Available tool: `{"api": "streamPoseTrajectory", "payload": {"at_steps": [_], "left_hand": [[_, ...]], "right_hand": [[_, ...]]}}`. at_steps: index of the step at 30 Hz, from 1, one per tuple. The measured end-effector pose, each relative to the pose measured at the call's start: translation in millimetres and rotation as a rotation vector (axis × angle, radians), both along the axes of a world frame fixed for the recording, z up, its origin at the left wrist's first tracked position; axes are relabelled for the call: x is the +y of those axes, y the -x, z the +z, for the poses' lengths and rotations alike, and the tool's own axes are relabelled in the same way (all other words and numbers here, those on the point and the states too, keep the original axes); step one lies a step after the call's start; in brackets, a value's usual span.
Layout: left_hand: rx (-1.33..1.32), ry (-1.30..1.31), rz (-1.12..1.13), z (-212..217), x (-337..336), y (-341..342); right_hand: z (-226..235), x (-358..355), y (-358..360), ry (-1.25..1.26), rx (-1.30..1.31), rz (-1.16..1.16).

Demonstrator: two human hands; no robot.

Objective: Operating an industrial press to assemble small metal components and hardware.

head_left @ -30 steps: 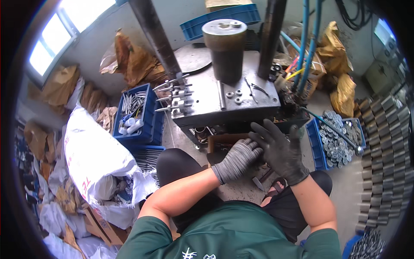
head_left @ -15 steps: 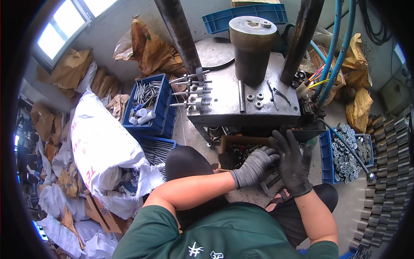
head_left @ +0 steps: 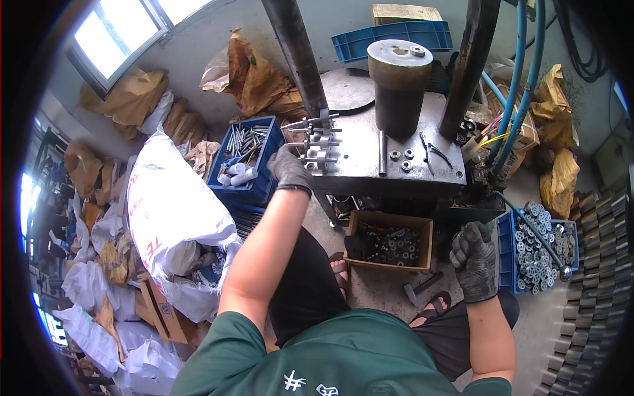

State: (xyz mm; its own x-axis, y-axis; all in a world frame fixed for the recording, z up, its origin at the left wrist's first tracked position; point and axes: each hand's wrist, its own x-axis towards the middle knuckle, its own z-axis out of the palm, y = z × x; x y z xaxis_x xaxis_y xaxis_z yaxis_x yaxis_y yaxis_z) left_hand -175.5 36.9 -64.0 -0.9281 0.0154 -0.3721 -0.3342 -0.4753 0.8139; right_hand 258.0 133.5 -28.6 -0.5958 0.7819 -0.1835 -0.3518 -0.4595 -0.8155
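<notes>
My left hand (head_left: 289, 170), in a dark grey glove, is at the left edge of the steel press table (head_left: 360, 158). Its bent fingers close on the thin end of the nearest metal shaft (head_left: 322, 159), hiding that end. Two similar shafts with thick collars, one of them the middle shaft (head_left: 322, 143), lie just beyond. On the right, my gloved right hand (head_left: 474, 257) is raised over my knee, fingers curled into a loose fist, with nothing visible in it. A steel rod (head_left: 383, 153), three small bearings (head_left: 407, 154) and pliers (head_left: 432, 155) rest on the table.
A thick steel cylinder (head_left: 399, 92) stands between two dark press columns. Below the table sits a cardboard box (head_left: 422, 244) of small dark parts, with a hammer (head_left: 422, 288) on the floor. Blue crates flank me: the left crate (head_left: 261, 178) holds bolts, the right crate (head_left: 507, 257) metal wheels.
My left hand has moved from the middle, beside my right hand, to the shafts at the table's left edge. My right hand has lowered slightly and its spread fingers have curled in.
</notes>
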Motion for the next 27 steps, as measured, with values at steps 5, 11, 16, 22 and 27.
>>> {"api": "streamPoseTrajectory", "payload": {"at_steps": [5,11,16,22,27], "left_hand": [[-0.2,-0.108,-0.438,-82,-21,71],[0.076,0.016,-0.289,-37,12,-2],[0.532,0.312,-0.381,-18,13,-16],[0.725,0.302,-0.542,-17,20,-29],[1.34,0.669,-0.463,1,21,-55]], "right_hand": [[12,2,-3,0.043,0.145,0.217],[-16,6,-13,-0.427,-0.159,0.014],[-5,-5,9,-1.426,-0.445,-0.079],[-18,-9,14,-1.376,-0.412,0.321],[-29,36,-2,-1.4,-0.556,0.629]]}}
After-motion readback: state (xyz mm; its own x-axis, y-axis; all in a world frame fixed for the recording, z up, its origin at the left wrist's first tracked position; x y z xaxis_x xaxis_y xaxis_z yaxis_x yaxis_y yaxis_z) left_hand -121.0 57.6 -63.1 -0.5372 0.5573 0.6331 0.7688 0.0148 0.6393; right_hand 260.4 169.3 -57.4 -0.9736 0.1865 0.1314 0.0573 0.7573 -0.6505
